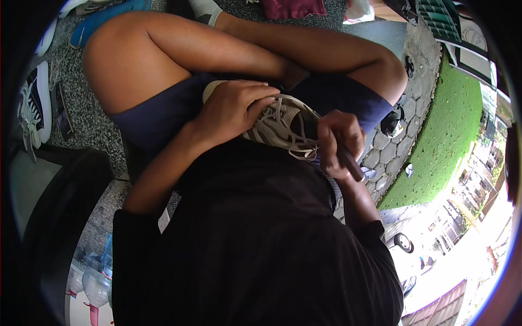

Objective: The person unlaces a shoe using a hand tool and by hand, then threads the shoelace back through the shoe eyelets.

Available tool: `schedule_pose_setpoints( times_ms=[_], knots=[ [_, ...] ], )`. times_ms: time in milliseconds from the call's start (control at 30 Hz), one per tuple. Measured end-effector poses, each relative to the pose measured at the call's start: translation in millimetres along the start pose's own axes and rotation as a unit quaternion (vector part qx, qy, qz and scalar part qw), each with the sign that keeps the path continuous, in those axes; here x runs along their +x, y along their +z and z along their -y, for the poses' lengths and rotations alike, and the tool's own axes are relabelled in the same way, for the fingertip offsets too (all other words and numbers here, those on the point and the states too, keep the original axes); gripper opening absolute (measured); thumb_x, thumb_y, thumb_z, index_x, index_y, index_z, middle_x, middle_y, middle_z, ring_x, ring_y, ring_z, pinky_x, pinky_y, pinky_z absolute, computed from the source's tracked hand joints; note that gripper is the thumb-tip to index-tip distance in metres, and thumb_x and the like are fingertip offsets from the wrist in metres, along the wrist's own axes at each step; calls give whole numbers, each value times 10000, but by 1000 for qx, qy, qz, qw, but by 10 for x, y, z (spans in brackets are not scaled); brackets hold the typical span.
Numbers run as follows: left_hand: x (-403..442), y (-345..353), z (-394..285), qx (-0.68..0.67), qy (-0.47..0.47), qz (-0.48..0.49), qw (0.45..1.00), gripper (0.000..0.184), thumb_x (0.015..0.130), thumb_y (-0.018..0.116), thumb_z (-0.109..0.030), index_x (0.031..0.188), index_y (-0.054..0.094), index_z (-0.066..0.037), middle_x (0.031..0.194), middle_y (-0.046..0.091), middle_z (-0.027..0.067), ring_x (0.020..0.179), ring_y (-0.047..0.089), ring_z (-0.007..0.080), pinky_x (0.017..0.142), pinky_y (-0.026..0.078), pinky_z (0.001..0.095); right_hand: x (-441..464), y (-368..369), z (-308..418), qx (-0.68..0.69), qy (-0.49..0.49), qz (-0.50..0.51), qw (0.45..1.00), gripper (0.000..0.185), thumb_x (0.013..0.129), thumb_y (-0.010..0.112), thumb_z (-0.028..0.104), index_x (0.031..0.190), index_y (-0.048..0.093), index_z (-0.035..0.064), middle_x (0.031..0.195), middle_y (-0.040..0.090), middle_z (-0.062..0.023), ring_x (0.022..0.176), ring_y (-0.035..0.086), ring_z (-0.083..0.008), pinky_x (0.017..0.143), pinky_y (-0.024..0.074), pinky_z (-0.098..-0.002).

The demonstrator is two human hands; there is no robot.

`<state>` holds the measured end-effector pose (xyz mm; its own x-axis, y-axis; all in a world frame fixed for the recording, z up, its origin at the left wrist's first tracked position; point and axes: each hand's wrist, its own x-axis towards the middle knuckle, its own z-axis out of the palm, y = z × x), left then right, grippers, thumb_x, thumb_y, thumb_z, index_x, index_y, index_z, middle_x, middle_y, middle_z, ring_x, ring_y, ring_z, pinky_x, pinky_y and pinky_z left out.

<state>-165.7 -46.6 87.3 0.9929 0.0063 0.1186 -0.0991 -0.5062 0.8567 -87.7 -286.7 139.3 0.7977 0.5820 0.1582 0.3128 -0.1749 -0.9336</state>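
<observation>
A beige and brown lace-up sneaker [280, 122] rests across my lap, its loosened laces spilling over the near side. My left hand [231, 111] wraps over the toe half and grips it. Close to the heel, my right hand [342, 138] is a fist round a tool with a dark brown handle [350, 164]. The tool's working end is hidden by the fingers and the shoe, so its kind does not show.
Dark sneakers with white laces [37, 106] and a blue shoe [106, 20] lie on the speckled floor at left. A black-framed object [81, 174] stands below them, near plastic bottles [98, 285]. Stone paving [383, 155] and grass [435, 146] lie at right.
</observation>
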Motion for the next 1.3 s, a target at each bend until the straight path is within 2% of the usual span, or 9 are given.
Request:
schedule_pose_setpoints(
  times_ms=[200,267,300,500,600,733,967,1100,1300],
  knots=[
    [154,-158,-133,46,8,-29,998,156,935,737,-67,1079,775,-23,947,774,182,857,759,378,740,603,450,107,-182,143,108,48,34,992,360,881,852,20,1199,687,-19,1021,736,-154,905,711,-198,796,564,-327],
    [223,-311,-228,89,-3,-45,995,144,901,734,-44,1039,757,-10,920,768,184,831,748,385,705,591,464,88,-256,22,236,56,38,969,714,962,734,525,1306,617,-89,1124,727,-209,974,717,-280,929,553,-403],
    [252,-361,-225,114,-11,-50,992,144,901,734,-44,1039,757,-10,920,768,184,831,748,385,705,591,464,136,-282,2,264,67,36,962,794,990,605,608,1311,604,-119,1122,726,-223,976,720,-287,919,557,-397],
    [513,-333,-15,206,22,-124,970,53,890,728,-45,899,685,-15,772,701,168,707,707,388,619,546,491,420,-325,-487,342,58,-19,938,598,1057,555,440,1278,636,-110,1058,723,-188,778,606,-200,746,486,-322],
    [571,-322,112,197,-3,-141,970,50,899,722,-52,873,698,-18,770,703,166,687,703,384,608,542,493,523,-227,-527,307,32,-55,950,269,1097,513,90,1253,667,-66,1080,730,-164,786,567,-141,759,460,-256],
    [578,-330,188,125,-10,-161,979,142,919,749,-89,1021,788,1,789,730,171,678,707,345,612,529,471,511,-132,-561,229,43,-33,972,213,1087,596,31,1263,692,-38,1205,736,-163,915,619,-137,942,506,-275],
    [585,-443,220,19,8,-72,997,181,947,698,-17,1103,783,22,793,722,197,609,673,280,584,500,411,623,106,-264,155,124,-3,980,407,1098,562,22,1503,563,-16,1220,743,-111,910,606,-65,867,498,-229],
    [572,-511,290,-23,-4,-36,999,232,972,675,-12,1179,771,31,849,750,213,616,691,244,586,512,377,675,246,-280,69,64,53,994,317,1046,612,14,1350,675,-46,1216,773,-156,1148,708,-196,1020,532,-333],
    [583,-492,265,-25,-127,-26,991,280,1044,621,-34,1294,729,33,981,812,163,729,664,106,649,547,334,666,437,-255,-74,11,36,997,275,986,743,90,1258,750,51,1070,799,-191,955,807,-316,817,631,-370]
  ],
)
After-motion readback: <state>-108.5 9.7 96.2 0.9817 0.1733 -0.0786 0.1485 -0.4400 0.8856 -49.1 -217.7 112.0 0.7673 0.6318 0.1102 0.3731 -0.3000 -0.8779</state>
